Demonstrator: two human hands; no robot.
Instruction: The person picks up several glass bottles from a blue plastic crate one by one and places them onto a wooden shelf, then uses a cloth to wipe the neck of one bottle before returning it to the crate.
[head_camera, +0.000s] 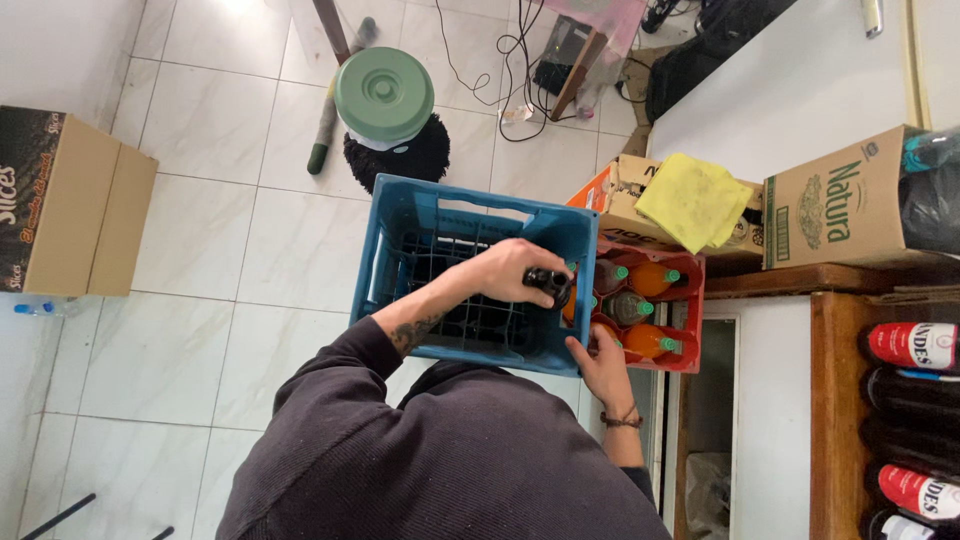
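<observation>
A dark glass bottle (548, 283) is gripped by the left hand (510, 272), fingers wrapped around its neck and cap, above the right side of a blue plastic crate (400, 215) seen from overhead on a white tiled floor (200, 230). The crate's grid of compartments appears mostly empty and dark. The right hand (603, 365) is set against the crate's near right corner, fingers curled around the edge where it meets a red crate (690, 315). In the red crate, just to the right and touching the blue one, bottles of orange drink with green caps (650, 280) are packed beside a darker bottle (625, 308). Farther right, a yellow cloth (695, 200) is laid over an open cardboard box (622, 200), and a larger brown carton (840, 205) is seen beside it with a black bag (930, 200) at its right. Red-labelled dark bottles (910, 345) are stacked on their sides in a wooden rack (830, 400) at the right edge. Beyond the blue crate, a green lidded bucket (385, 95) and a dark mop head (420, 160) are seen, with tangled cables (500, 60) farther off. A closed cardboard box (70, 200) stands at the far left.
</observation>
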